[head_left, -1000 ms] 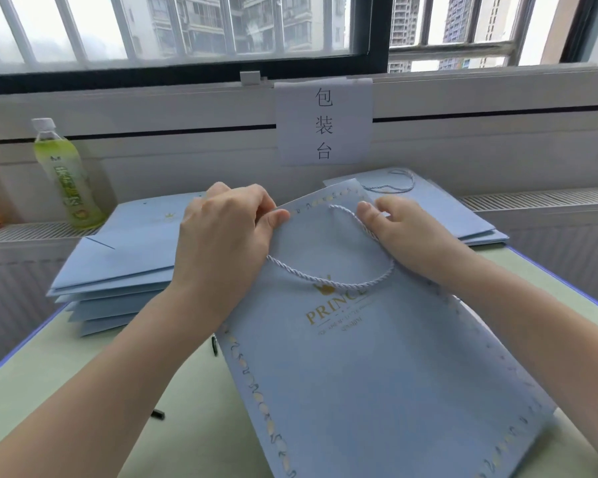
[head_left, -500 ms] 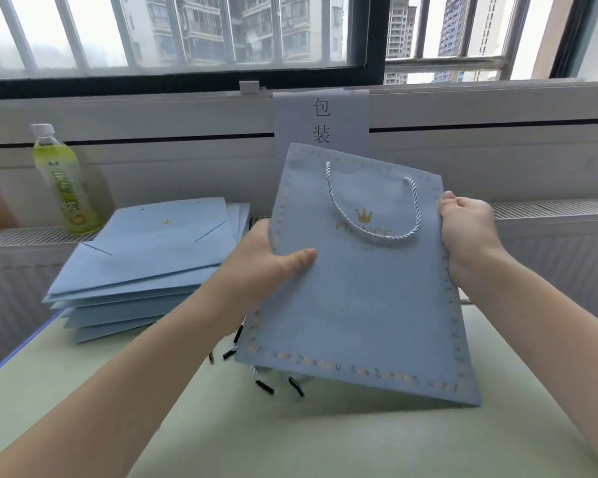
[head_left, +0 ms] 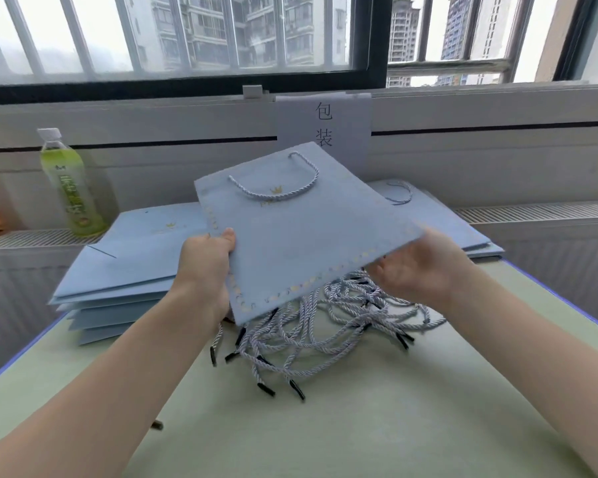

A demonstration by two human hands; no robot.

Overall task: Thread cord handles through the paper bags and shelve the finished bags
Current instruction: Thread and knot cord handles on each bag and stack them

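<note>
A flat light-blue paper bag [head_left: 301, 236] with a gold crown and a white cord handle [head_left: 277, 182] hangs tilted above the table. My left hand [head_left: 206, 267] grips its left edge, thumb on top. My right hand [head_left: 418, 267] lies palm up under its right lower edge, fingers hidden beneath the paper. A tangle of white cords with black tips [head_left: 318, 322] lies on the table beneath the bag. A stack of bags [head_left: 118, 270] sits at the left; another stack [head_left: 446, 219], its top bag with a cord handle, lies behind at the right.
A green drink bottle [head_left: 70, 184] stands on the ledge at the left. A white paper sign [head_left: 325, 127] hangs on the wall under the window. The pale green table [head_left: 325, 426] has a blue edge on both sides.
The bag was lifted off the table, held upright, then tipped flat and moved away from me. My right hand went from gripping its right edge to lying under it. The cord pile became visible.
</note>
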